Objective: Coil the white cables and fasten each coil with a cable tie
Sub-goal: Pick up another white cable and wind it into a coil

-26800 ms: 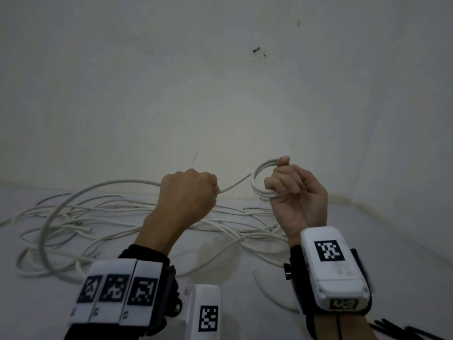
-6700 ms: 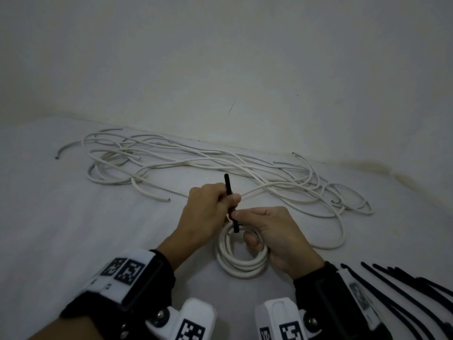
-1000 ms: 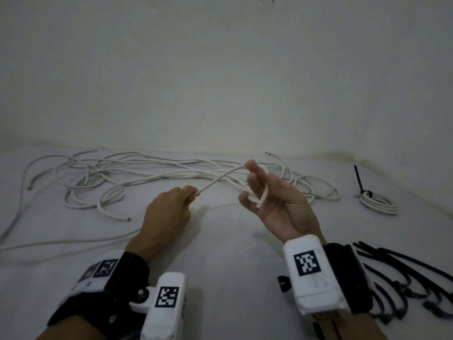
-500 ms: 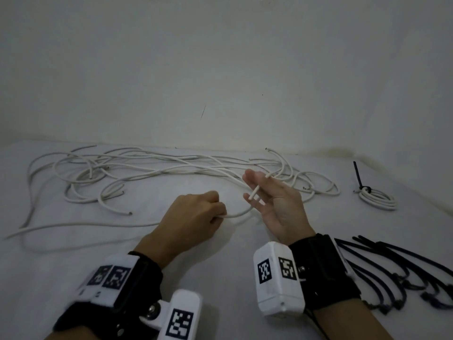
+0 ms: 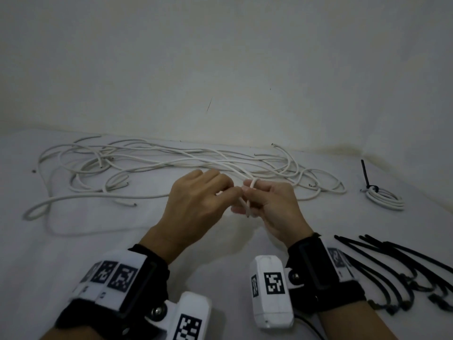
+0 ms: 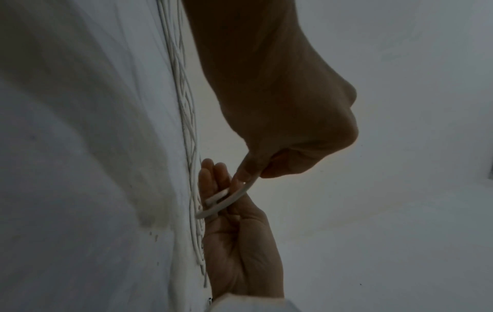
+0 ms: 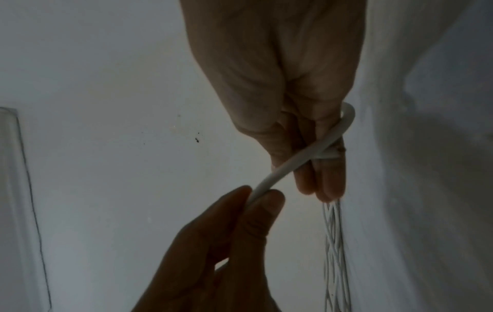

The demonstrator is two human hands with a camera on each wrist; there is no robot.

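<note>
A white cable [image 5: 247,204] runs between both hands above the middle of the white surface. My left hand [image 5: 230,192] pinches it between thumb and forefinger, plain in the right wrist view [image 7: 262,195]. The cable's end loops once round the fingers of my right hand [image 5: 252,195], and the thumb holds it there; the loop [image 7: 346,118] shows in the right wrist view. Behind the hands lies a loose tangle of white cables [image 5: 171,163]. One finished coil [image 5: 386,201] with a black tie lies at the right. Several black cable ties [image 5: 397,263] lie near my right wrist.
A white wall [image 5: 220,69] rises right behind the cable tangle and bends round at the right, past the finished coil. A long cable loop [image 5: 81,200] stretches out to the left over the surface.
The two hands have come together. My left hand carried the cable across to the right fingers, which now bear a first loop with the thumb closed on it.
</note>
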